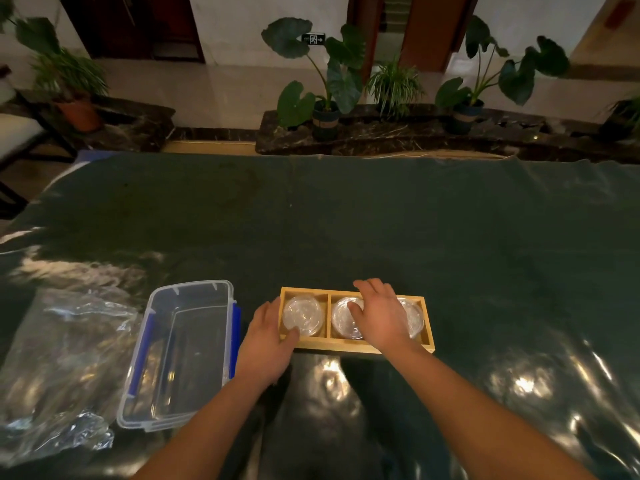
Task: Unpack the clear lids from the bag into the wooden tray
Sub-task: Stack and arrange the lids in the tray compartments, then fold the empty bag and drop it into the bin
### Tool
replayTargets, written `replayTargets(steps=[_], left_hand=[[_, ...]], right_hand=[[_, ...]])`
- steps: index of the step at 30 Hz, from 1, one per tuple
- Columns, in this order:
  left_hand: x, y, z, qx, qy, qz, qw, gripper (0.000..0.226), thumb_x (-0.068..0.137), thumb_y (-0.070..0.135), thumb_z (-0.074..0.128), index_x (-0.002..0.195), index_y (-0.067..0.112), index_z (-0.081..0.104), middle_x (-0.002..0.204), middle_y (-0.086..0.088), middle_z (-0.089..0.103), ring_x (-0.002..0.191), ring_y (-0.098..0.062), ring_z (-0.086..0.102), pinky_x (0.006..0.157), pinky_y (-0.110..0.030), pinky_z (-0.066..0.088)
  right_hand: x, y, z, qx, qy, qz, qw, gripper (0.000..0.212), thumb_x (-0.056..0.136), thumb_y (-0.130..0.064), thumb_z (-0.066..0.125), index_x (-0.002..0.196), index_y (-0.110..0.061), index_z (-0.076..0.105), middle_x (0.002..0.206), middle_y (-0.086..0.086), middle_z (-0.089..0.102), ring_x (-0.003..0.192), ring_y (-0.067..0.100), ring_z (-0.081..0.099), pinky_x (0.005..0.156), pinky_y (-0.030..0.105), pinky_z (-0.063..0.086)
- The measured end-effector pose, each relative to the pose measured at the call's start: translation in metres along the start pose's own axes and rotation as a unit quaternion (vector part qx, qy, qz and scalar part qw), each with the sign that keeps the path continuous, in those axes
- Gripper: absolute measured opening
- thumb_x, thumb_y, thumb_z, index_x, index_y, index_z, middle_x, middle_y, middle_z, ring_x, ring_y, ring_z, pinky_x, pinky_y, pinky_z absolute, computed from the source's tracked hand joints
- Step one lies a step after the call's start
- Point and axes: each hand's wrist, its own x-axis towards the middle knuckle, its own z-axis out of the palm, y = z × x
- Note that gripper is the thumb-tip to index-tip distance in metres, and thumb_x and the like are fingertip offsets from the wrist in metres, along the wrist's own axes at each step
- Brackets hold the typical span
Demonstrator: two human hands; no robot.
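A wooden tray (360, 348) with three compartments lies on the dark table in front of me. Clear round lids fill it: a stack in the left compartment (303, 315), one in the middle (343, 322), one at the right (415, 315) partly hidden. My left hand (266, 341) grips the tray's left end, thumb over the front rim by the left stack. My right hand (381, 313) lies flat, fingers spread, over the middle and right lids. The crumpled clear plastic bag (59, 362) lies at the far left; its contents cannot be made out.
A clear plastic storage box (180, 355) with blue clasps stands between the bag and the tray. The table wears a dark green cloth under glossy clear film. Potted plants and a stone ledge stand beyond the far edge.
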Motion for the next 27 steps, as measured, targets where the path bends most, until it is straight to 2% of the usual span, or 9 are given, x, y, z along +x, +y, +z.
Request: replayTargets(steps=[5, 11, 16, 21, 27], left_hand=[[-0.001, 0.009, -0.028, 0.072, 0.056, 0.051, 0.994, 0.072, 0.101, 0.050, 0.049, 0.163, 0.026, 0.019, 0.171, -0.004, 0.020, 0.156, -0.024, 0.021, 0.122, -0.045, 0.029], [-0.007, 0.004, -0.068, 0.121, 0.126, 0.072, 0.982, 0.073, 0.099, 0.050, 0.051, 0.162, 0.024, 0.023, 0.170, -0.010, 0.025, 0.157, -0.028, 0.021, 0.121, -0.048, 0.029], [-0.017, -0.013, -0.100, 0.158, 0.163, 0.050, 0.973, 0.072, 0.099, 0.053, 0.050, 0.161, 0.028, 0.024, 0.169, -0.009, 0.028, 0.156, -0.029, 0.024, 0.120, -0.052, 0.030], [-0.031, -0.038, -0.133, 0.184, 0.188, 0.037, 0.964, 0.073, 0.097, 0.054, 0.047, 0.160, 0.021, 0.030, 0.166, -0.015, 0.033, 0.154, -0.033, 0.026, 0.121, -0.053, 0.029], [-0.054, -0.073, -0.166, 0.181, 0.217, -0.007, 0.959, 0.073, 0.099, 0.054, 0.048, 0.161, 0.021, 0.027, 0.167, -0.014, 0.031, 0.155, -0.032, 0.026, 0.122, -0.052, 0.029]], right_hand=[[0.004, -0.017, -0.021, 0.018, 0.027, -0.049, 0.998, 0.047, 0.097, -0.038, 0.058, 0.140, -0.022, 0.052, 0.138, -0.001, 0.057, 0.125, 0.020, 0.052, 0.098, 0.034, 0.050], [0.014, -0.057, -0.046, 0.017, 0.061, -0.121, 0.991, 0.046, 0.097, -0.042, 0.056, 0.140, -0.024, 0.053, 0.134, -0.003, 0.060, 0.123, 0.017, 0.055, 0.095, 0.033, 0.051], [0.022, -0.110, -0.051, 0.012, 0.056, -0.181, 0.982, 0.049, 0.097, -0.045, 0.055, 0.141, -0.026, 0.050, 0.135, -0.004, 0.058, 0.125, 0.017, 0.054, 0.098, 0.034, 0.050], [0.022, -0.164, -0.048, 0.018, 0.038, -0.223, 0.974, 0.049, 0.096, -0.045, 0.057, 0.141, -0.027, 0.050, 0.138, -0.005, 0.057, 0.128, 0.016, 0.053, 0.101, 0.035, 0.049], [0.022, -0.227, -0.040, 0.026, 0.004, -0.287, 0.958, 0.050, 0.097, -0.044, 0.056, 0.143, -0.025, 0.049, 0.140, -0.003, 0.055, 0.129, 0.017, 0.050, 0.103, 0.037, 0.047]])
